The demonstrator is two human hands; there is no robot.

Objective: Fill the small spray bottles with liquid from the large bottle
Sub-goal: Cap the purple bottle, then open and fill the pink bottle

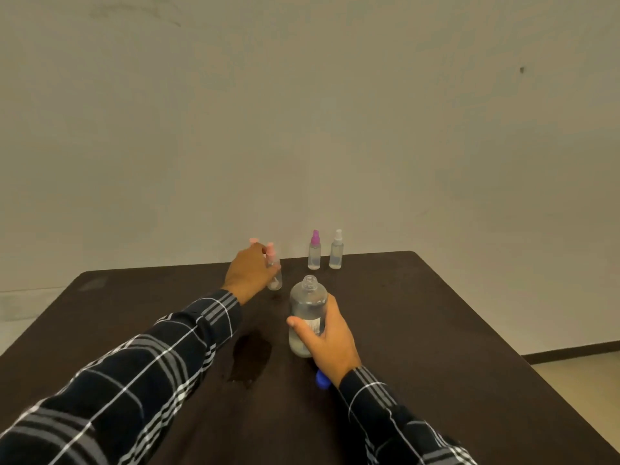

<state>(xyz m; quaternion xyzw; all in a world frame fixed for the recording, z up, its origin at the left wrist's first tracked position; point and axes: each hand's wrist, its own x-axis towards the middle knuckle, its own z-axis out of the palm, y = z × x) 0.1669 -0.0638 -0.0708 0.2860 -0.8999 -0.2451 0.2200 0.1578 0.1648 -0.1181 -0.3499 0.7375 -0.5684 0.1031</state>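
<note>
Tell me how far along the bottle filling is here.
Unclear, midway at best. The purple-topped bottle and white-topped bottle stand capped near the far edge of the table; fill levels unreadable. In hand: left hand grips the pink-topped bottle, right hand holds the uncapped large bottle. Left: pouring.

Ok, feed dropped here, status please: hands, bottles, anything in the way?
Left hand grips pink-capped spray bottle. Right hand grips large bottle, neck open. Wet patch on table left of it. Purple-capped bottle, white-capped bottle stand behind, clear.
</note>
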